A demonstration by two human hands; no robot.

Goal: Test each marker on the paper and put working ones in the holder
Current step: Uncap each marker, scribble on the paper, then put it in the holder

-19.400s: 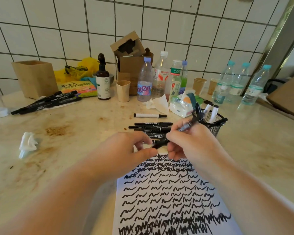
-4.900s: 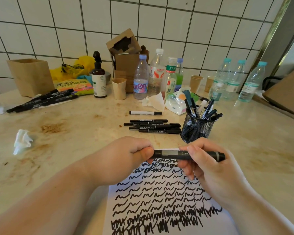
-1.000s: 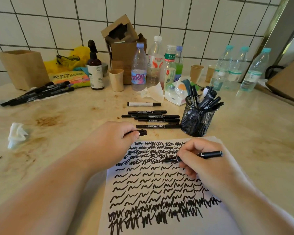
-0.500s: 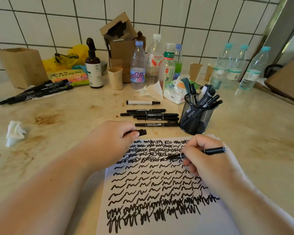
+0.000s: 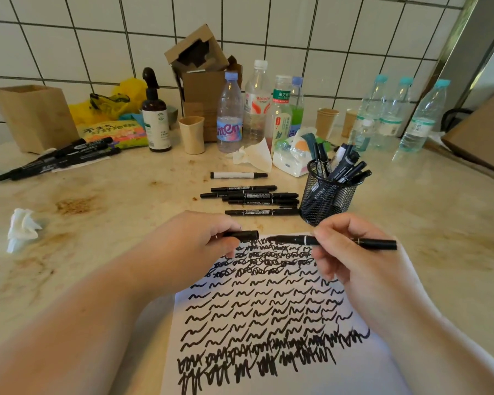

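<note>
The right hand (image 5: 351, 260) pinches 1 black marker (image 5: 331, 241) between thumb and curled fingers (image 5: 324, 233), the marker lying level above the top edge of the paper (image 5: 268, 309), its bare tip pointing left. The left hand (image 5: 188, 249) pinches 1 black cap (image 5: 244, 235) between thumb and forefinger, its open end facing the tip, a small gap between them. Half a second earlier the tip was down on the paper among the scribbles and the cap was held further from it; now the marker is lifted and turned toward the cap.

Just beyond the right fingers stands 1 black mesh holder (image 5: 327, 198) with several markers in it, too bunched to count. Beyond the left fingers lie 5 black markers (image 5: 257, 198) in a loose row on the tabletop (image 5: 111, 223), with 1 white marker (image 5: 237, 175) past them. Far left of the left fingers sits another bunch of black markers (image 5: 60, 159). 1 crumpled tissue (image 5: 22, 228) lies left of the left wrist. 7 plastic bottles and 1 brown spray bottle (image 5: 154, 121) stand by the tiled wall.
</note>
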